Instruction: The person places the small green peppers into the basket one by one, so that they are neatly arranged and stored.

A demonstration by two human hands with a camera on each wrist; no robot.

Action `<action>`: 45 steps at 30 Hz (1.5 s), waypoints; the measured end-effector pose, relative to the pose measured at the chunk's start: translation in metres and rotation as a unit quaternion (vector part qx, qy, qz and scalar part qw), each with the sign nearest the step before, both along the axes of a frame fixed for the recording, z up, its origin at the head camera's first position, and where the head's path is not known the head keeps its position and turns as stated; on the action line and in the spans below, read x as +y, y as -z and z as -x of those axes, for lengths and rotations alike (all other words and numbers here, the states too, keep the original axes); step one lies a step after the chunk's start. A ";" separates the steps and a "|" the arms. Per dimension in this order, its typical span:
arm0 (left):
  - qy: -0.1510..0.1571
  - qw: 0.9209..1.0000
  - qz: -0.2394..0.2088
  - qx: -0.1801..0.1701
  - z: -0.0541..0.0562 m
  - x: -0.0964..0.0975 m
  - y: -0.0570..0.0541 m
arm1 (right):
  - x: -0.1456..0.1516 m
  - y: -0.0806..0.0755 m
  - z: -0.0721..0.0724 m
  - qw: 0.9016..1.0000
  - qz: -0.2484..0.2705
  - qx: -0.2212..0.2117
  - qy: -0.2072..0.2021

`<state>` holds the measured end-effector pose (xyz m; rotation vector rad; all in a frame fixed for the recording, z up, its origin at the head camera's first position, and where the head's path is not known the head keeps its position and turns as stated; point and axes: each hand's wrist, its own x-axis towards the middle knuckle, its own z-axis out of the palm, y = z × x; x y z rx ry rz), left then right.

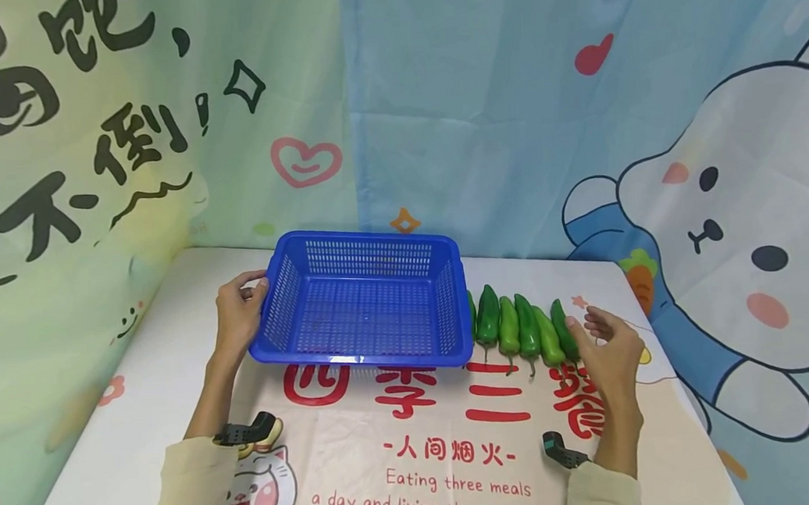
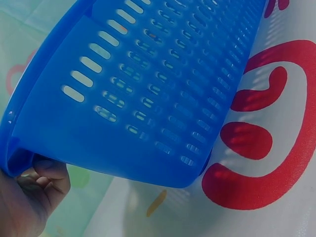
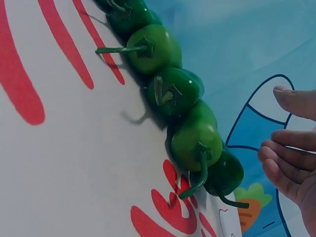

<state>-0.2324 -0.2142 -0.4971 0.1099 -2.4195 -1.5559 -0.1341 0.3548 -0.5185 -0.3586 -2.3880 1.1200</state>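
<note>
My left hand [image 1: 241,315] holds the left rim of a blue plastic basket [image 1: 366,362]; in the left wrist view, curled fingers [image 2: 52,177] sit under the rim at one corner. The basket's slotted side [image 2: 148,103] faces that camera, and nothing lies inside it. Right of the basket, several green chili peppers [image 1: 508,325] lie side by side in a row, stems toward me. The basket partly hides the leftmost one. Beside the rightmost pepper [image 1: 562,327] is my right hand [image 1: 610,348], fingers loosely bent, thumb apart. The right wrist view shows a gap between this hand [image 3: 296,148] and the peppers [image 3: 197,143].
A printed cloth [image 1: 417,439] with red lettering covers the front of the white table [image 1: 190,314]. Cartoon-printed curtains [image 1: 435,86] hang behind it and along both sides. Each wrist wears a black device [image 1: 248,430].
</note>
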 end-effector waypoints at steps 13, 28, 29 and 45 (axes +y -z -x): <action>-0.003 1.000 0.004 -0.001 0.001 -0.001 0.003 | 0.008 0.018 0.003 0.996 0.018 -0.086 0.011; -0.002 1.000 0.000 0.003 0.000 0.000 0.003 | 0.011 0.032 0.006 0.995 0.011 -0.103 0.007; -0.003 1.000 -0.001 0.004 0.001 0.000 0.003 | 0.011 0.033 0.006 0.995 0.007 -0.103 0.005; -0.005 1.000 0.003 0.005 0.000 0.001 0.002 | 0.008 0.038 0.005 0.996 0.005 -0.090 -0.004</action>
